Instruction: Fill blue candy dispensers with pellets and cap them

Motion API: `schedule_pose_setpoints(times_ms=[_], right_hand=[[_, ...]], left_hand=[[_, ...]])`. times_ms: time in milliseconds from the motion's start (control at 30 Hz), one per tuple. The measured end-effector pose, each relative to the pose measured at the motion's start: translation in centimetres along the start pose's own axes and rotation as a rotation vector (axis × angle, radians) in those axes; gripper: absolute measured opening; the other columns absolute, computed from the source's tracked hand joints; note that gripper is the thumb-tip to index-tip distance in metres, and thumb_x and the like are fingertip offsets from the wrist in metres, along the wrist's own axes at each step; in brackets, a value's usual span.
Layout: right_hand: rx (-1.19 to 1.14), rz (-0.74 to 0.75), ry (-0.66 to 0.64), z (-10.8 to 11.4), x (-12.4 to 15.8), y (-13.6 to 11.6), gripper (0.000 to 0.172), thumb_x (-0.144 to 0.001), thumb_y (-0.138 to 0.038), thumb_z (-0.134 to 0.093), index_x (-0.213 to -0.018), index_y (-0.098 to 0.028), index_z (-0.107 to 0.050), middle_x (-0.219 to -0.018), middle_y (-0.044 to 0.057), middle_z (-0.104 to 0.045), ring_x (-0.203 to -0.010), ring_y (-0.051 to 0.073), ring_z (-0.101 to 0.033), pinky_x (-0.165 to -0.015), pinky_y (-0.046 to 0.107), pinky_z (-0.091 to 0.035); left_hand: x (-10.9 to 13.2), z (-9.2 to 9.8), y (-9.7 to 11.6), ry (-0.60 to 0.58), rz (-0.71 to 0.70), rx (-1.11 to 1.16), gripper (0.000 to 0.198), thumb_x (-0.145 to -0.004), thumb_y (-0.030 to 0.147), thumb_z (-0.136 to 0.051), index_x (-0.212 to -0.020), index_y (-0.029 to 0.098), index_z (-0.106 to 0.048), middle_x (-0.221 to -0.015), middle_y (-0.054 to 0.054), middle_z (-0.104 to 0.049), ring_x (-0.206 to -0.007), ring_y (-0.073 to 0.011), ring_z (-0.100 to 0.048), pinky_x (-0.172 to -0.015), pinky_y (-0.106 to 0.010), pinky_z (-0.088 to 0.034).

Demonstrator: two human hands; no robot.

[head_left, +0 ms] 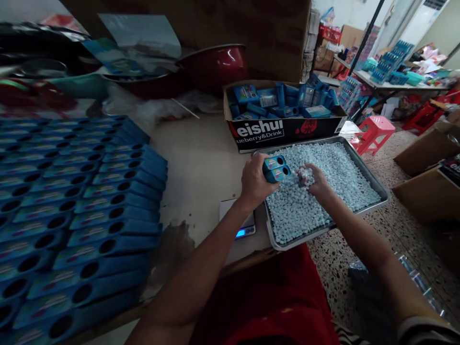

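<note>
My left hand (254, 181) is closed around two small blue boxes (276, 168) held side by side, their round dark holes facing up. They hang over the left side of a metal tray (384, 195) filled with small pale blue pellets (345, 167). Just right of the boxes, my right hand (313, 178) has its fingers curled around a clump of the pellets, low over the heap. Under my left forearm sits a small digital scale (247, 231) with a lit blue display, partly hidden.
Rows of blue boxes with round holes (108, 206) cover the table's left side. Behind the tray stands a black carton (287, 129) full of blue boxes. A red bowl (215, 64) sits farther back. A pink stool (376, 130) and brown cartons (424, 191) stand on the floor at right.
</note>
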State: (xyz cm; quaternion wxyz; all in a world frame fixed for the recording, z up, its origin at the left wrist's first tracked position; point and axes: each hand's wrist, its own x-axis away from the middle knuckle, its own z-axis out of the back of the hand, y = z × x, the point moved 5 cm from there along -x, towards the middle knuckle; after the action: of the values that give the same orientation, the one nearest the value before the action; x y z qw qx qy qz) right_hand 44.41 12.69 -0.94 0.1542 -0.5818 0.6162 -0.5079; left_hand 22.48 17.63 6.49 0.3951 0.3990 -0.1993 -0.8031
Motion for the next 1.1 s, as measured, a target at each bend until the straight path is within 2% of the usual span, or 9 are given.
schedule_pose_setpoints(times_ms=[100, 167, 267, 367, 467, 567, 733, 867, 1100], right_hand=[[-0.292, 0.001, -0.125, -2.2, 0.8, -1.2, 0.02, -0.091, -0.037, -0.069, -0.092, -0.019, -0.059, -0.086, 0.003, -0.075, -0.06, 0.008, -0.061, -0.045, 0.014, -0.043], [-0.473, 0.084, -0.197, -4.1, 1.4, -2.2, 0.019, -0.094, -0.039, -0.067, -0.096, -0.02, -0.06, -0.094, 0.004, -0.077, -0.068, 0.01, -0.067, -0.049, 0.015, -0.049], [-0.492, 0.26, -0.191, -6.5, 2.2, -3.4, 0.023, -0.095, -0.044, -0.064, -0.094, -0.021, -0.062, -0.101, 0.005, -0.077, -0.079, 0.014, -0.071, -0.057, 0.021, -0.055], [-0.423, 0.403, -0.14, -7.8, 2.5, -3.6, 0.027, -0.092, -0.049, -0.067, -0.09, -0.022, -0.065, -0.1, 0.004, -0.076, -0.078, 0.014, -0.07, -0.059, 0.024, -0.055], [-0.352, 0.479, -0.095, -8.1, 2.4, -3.4, 0.029, -0.09, -0.054, -0.07, -0.094, -0.026, -0.067, -0.098, 0.002, -0.074, -0.078, 0.014, -0.069, -0.061, 0.027, -0.056], [-0.312, 0.479, -0.059, -8.1, 2.0, -3.5, 0.032, -0.091, -0.059, -0.069, -0.098, -0.028, -0.067, -0.094, 0.001, -0.072, -0.076, 0.014, -0.068, -0.059, 0.026, -0.055], [-0.388, 0.447, -0.103, -8.7, 2.3, -4.7, 0.041, -0.091, -0.065, -0.067, -0.089, -0.024, -0.065, -0.088, 0.001, -0.072, -0.069, 0.012, -0.064, -0.055, 0.024, -0.051], [-0.39, 0.453, -0.125, -9.0, 3.1, -5.6, 0.047, -0.093, -0.07, -0.058, -0.09, -0.024, -0.068, -0.093, 0.004, -0.074, -0.085, 0.017, -0.071, -0.066, 0.029, -0.059], [-0.123, 0.433, -0.003, -8.5, 2.8, -5.4, 0.054, -0.095, -0.077, -0.048, -0.107, -0.03, -0.071, -0.103, 0.006, -0.073, -0.105, 0.023, -0.072, -0.073, 0.035, -0.063]], left_hand=[[-0.1, -1.1, 0.8, -0.068, -0.023, -0.069, 0.062, -0.058, 0.014, -0.086, -0.111, 0.026, -0.056, -0.111, -0.007, -0.07, -0.107, -0.0341, -0.066, -0.094, -0.046, -0.053], [0.0, -1.3, 1.1, -0.1, -0.021, -0.103, 0.061, -0.058, 0.016, -0.086, -0.111, 0.026, -0.057, -0.111, -0.007, -0.071, -0.108, -0.0349, -0.066, -0.094, -0.046, -0.054], [0.0, -1.0, 1.1, -0.119, 0.019, -0.103, 0.064, -0.057, 0.021, -0.088, -0.113, 0.025, -0.057, -0.111, -0.007, -0.071, -0.109, -0.0356, -0.067, -0.092, -0.044, -0.054], [-0.3, -0.7, 0.9, -0.136, 0.069, -0.04, 0.067, -0.056, 0.024, -0.091, -0.114, 0.025, -0.057, -0.11, -0.007, -0.072, -0.107, -0.0356, -0.069, -0.09, -0.044, -0.055], [-0.6, -0.7, 0.4, -0.185, 0.13, 0.062, 0.068, -0.056, 0.026, -0.092, -0.113, 0.026, -0.056, -0.106, -0.004, -0.072, -0.103, -0.0335, -0.071, -0.086, -0.042, -0.056], [-0.9, -0.6, -0.1, -0.194, 0.156, 0.138, 0.069, -0.054, 0.024, -0.093, -0.112, 0.027, -0.055, -0.102, -0.001, -0.071, -0.1, -0.0307, -0.072, -0.085, -0.04, -0.056], [-1.0, -0.8, -0.7, -0.183, 0.141, 0.264, 0.073, -0.053, 0.027, -0.095, -0.113, 0.027, -0.053, -0.105, -0.001, -0.07, -0.101, -0.0302, -0.071, -0.085, -0.041, -0.055], [-1.2, -1.1, -0.6, -0.157, 0.113, 0.288, 0.07, -0.056, 0.025, -0.093, -0.113, 0.028, -0.052, -0.109, -0.003, -0.069, -0.105, -0.031, -0.07, -0.088, -0.042, -0.055], [-1.8, -1.7, -0.1, -0.131, 0.116, 0.228, 0.069, -0.057, 0.019, -0.091, -0.114, 0.027, -0.053, -0.112, -0.005, -0.07, -0.109, -0.0339, -0.068, -0.092, -0.045, -0.054]])
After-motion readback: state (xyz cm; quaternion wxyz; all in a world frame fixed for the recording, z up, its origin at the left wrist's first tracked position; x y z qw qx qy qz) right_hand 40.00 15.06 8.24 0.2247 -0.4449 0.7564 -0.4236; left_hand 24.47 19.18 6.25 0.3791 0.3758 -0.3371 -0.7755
